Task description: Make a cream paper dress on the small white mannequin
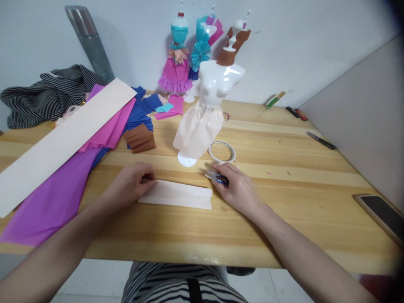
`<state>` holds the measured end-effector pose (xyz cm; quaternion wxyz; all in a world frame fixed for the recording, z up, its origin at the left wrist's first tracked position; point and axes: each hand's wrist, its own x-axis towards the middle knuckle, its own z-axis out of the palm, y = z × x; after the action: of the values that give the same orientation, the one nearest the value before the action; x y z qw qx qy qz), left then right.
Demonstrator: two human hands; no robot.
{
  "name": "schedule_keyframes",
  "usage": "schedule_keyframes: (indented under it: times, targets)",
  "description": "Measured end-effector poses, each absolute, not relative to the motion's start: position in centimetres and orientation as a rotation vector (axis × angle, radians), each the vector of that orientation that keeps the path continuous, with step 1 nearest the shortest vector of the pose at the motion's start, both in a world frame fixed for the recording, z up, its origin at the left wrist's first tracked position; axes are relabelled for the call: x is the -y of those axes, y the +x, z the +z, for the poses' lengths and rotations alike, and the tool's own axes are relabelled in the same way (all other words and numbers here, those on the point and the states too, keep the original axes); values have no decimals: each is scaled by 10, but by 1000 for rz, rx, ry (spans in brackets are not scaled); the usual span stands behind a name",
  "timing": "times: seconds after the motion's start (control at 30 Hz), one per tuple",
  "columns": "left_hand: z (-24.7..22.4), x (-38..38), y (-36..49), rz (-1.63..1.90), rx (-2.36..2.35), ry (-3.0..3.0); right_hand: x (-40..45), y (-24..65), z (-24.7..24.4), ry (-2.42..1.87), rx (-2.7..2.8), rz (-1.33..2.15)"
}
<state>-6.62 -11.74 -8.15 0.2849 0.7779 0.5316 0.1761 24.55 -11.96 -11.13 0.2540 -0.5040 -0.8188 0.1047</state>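
Observation:
A pale strip of paper (179,196) lies flat on the wooden table in front of me. My left hand (133,183) pinches its upper left corner between thumb and fingers. In my right hand (239,188) is a pair of thread snips (217,177) with blue handles, its blades pointing left, just above the strip's right end and apart from it. Behind the strip stands a small white mannequin (217,80) wearing a gathered cream skirt (199,130). A roll of tape (234,155) lies beside its round base, close behind my right hand.
A long cream sheet (63,143) covers purple paper (59,202) on the left. Nearby are folded brown paper (140,138), blue paper and a striped cloth (28,103). Dressed mannequins (176,71) line the wall. A craft knife (322,140) and a phone (383,214) lie right.

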Motion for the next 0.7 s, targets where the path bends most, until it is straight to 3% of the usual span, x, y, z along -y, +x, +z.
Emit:
schedule_keyframes:
  times: [0.1, 0.3, 0.43, 0.7]
  targets:
    - [-82, 119, -65, 446, -1441, 2004, 120, 247, -108, -1519, 2292, 222]
    - [-80, 119, -64, 448, -1459, 1926, 126, 242, -97, -1187, 2289, 129]
    - [-82, 120, -65, 471, -1459, 1856, 131, 226, -98, -986, 2221, 395]
    - [-86, 123, -69, 501, -1385, 1652, 134, 214, -103, -1192, 1976, 834]
